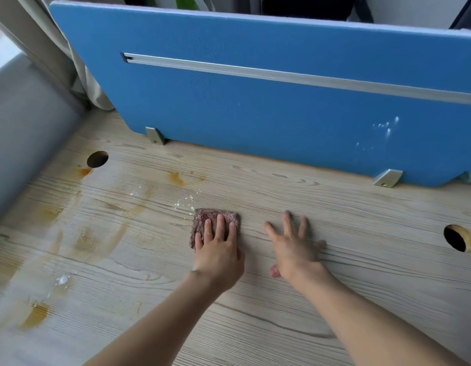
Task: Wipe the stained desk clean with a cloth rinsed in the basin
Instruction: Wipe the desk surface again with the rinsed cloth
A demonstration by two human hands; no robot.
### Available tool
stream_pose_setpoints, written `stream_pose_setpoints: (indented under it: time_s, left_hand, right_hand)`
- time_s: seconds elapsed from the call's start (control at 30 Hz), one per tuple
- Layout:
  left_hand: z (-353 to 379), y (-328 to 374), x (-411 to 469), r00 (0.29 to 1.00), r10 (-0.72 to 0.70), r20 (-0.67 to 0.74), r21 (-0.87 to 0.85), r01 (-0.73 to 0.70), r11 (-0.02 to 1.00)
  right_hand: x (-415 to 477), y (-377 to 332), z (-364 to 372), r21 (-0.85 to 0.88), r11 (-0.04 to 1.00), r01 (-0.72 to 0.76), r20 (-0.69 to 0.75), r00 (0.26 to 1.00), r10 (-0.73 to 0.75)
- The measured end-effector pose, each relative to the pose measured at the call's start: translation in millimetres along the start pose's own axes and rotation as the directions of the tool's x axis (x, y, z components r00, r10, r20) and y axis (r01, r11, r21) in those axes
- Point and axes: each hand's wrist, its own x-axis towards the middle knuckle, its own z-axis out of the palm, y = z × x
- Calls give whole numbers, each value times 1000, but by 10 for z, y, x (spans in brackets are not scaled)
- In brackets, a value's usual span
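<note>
A folded reddish-brown cloth [212,217] lies flat on the light wood-grain desk [361,260] near its middle. My left hand [218,249] presses down on the cloth with straight fingers, covering its near half. My right hand [295,247] rests flat on the bare desk just right of the cloth, fingers spread. Brown-orange stains [176,178] mark the left half of the desk, with smears [94,241] further left and a darker patch [36,315] at the near left. White specks [183,203] lie just left of the cloth. No basin is in view.
A blue partition panel [255,101] stands along the desk's far edge on metal brackets [155,136]. Round cable holes sit at the far left [97,159] and the right [457,237]. A grey wall [23,128] bounds the left side, with a curtain [78,72] behind.
</note>
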Motion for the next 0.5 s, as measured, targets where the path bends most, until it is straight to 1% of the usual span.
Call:
stream_pose_setpoints:
  time_s: [0.1,0.27,0.33,0.43,0.5]
  left_hand:
    - [75,5,-115,998,56,21,51,-57,997]
    - [-120,-73,173,1000,21,3,-2,-21,1000]
    - [-134,-23,194,1000,15,3,1,-15,1000]
    - [-34,17,22,995,99,30,41,-100,994]
    - [-40,-52,21,992,118,33,34,-119,992]
  right_hand:
    - [0,-7,-15,-8,1000,-4,5,1000,4]
    - [4,-2,-19,-18,1000,1,2,1000,-1]
    - [4,1,-15,-32,999,-4,12,1000,4]
    - [1,-13,-86,-68,998,10,22,1000,-8]
    - [46,14,-185,-68,997,39,12,999,-38]
